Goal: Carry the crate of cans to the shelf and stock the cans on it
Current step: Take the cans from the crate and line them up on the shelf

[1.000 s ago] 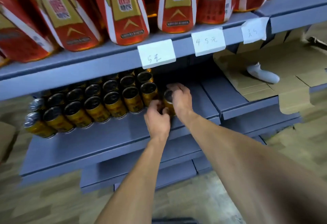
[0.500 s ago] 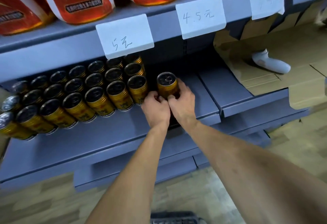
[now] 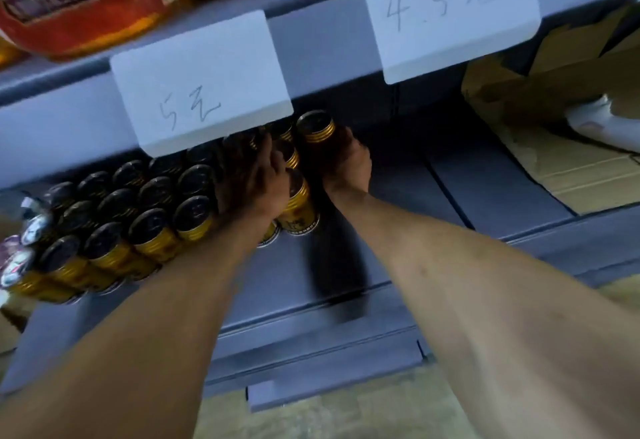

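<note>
Right of the packed cans [image 3: 152, 227], the grey shelf [image 3: 408, 196] lay bare. The price tags [image 3: 204, 81] overhung the cans, narrowing the gap above them.

cans [image 3: 152, 227]: about 20 | price tags [image 3: 202, 81]: 2 | hands [image 3: 256, 185]: 2

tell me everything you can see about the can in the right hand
The can is a small gold can with a dark, round top and a ridged gold rim. It stands about upright, deep on the grey shelf, at the right end of the rows of like cans, just under the "5元" price tag. The right hand grips its side from the right, hiding most of the body. Its label cannot be read.
</note>
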`<state>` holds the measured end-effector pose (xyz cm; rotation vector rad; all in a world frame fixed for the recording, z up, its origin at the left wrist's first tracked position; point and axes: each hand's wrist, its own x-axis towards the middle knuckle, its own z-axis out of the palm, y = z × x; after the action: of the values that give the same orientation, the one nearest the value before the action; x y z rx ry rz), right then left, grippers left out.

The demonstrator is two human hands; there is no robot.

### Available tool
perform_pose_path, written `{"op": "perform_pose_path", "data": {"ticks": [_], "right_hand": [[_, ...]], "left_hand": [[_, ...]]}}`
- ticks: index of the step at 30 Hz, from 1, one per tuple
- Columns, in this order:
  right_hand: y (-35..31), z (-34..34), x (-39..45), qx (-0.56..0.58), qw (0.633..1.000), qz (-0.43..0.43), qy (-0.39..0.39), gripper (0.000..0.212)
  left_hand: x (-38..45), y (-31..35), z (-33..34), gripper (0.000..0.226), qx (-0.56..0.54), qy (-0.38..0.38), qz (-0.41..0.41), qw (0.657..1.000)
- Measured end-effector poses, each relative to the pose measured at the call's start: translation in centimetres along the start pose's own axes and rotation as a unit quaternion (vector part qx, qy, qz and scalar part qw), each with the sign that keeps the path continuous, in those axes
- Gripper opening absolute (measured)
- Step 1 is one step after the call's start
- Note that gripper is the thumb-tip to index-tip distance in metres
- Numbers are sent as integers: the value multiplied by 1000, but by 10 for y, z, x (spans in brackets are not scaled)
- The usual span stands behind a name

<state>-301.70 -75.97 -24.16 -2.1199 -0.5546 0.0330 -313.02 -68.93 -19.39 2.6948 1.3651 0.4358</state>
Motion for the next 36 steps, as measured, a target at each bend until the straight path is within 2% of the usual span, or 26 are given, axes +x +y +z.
{"op": "perform_pose_path", "data": {"ticks": [4, 8, 10, 12, 13, 15, 17, 18, 20, 21, 23, 25, 27, 28, 30, 31, 33, 36], "right_hand": [[-4, 5, 17, -14, 1000, -20, 8, 34], [-6, 9, 9, 19, 999, 3, -25, 36], [-3, 7, 5, 40, 998, 27, -51, 48], [2, 1, -6, 58, 995, 48, -68, 72], [6, -3, -17, 49, 995, 43, -73, 75], [12, -14, -45, -14, 996, 15, -86, 62], [13, -28, -70, -91, 991, -27, -99, 49], [12, -33, -81, -122, 986, -39, -107, 46], [9, -40, -96, -180, 974, -45, -127, 45], [6, -42, -103, -214, 966, -38, -143, 47], [-1, -46, -114, -272, 948, -23, -164, 52], [-10, -51, -124, -290, 944, -2, -158, 52], [-19, -53, -136, -295, 942, 24, -155, 50], [-22, -53, -144, -308, 936, 33, -167, 51], [-28, -52, -158, -332, 920, 46, -204, 63], [-30, -52, -162, -329, 915, 59, -225, 73], [-34, -51, -163, -313, 911, 84, -257, 88], [-39, -48, -160, -316, 903, 118, -265, 94]], "left_hand": [[14, -5, 20, 60, -81, -45, -42, 995], [5, -9, 16, 51, -3, -16, -27, 1000], [1, -6, 17, 50, 2, -15, -18, 1000], [2, 2, 15, 52, -25, -39, -25, 999], [3, 7, 10, 53, -34, -59, -31, 997], [-4, 3, -2, 56, -6, -67, -17, 998], [-20, -14, -11, 56, 52, -11, 64, 997], [-30, -23, -15, 57, 74, 16, 72, 995], [-54, -38, -27, 50, 41, 31, 29, 998], [-66, -46, -31, 44, 37, 63, 25, 997], [-89, -62, -44, 45, 62, 116, 48, 990], [-107, -86, -53, 41, 87, 119, 62, 987], [-132, -114, -54, 27, 91, 52, 23, 994], [-144, -126, -55, 26, 98, -11, -16, 995], [-160, -150, -54, 46, 110, -131, -102, 980], [-161, -159, -55, 57, 99, -162, -131, 973], [-150, -171, -57, 67, 46, -197, -164, 965], [-135, -174, -50, 78, 26, -252, -177, 951]]}}
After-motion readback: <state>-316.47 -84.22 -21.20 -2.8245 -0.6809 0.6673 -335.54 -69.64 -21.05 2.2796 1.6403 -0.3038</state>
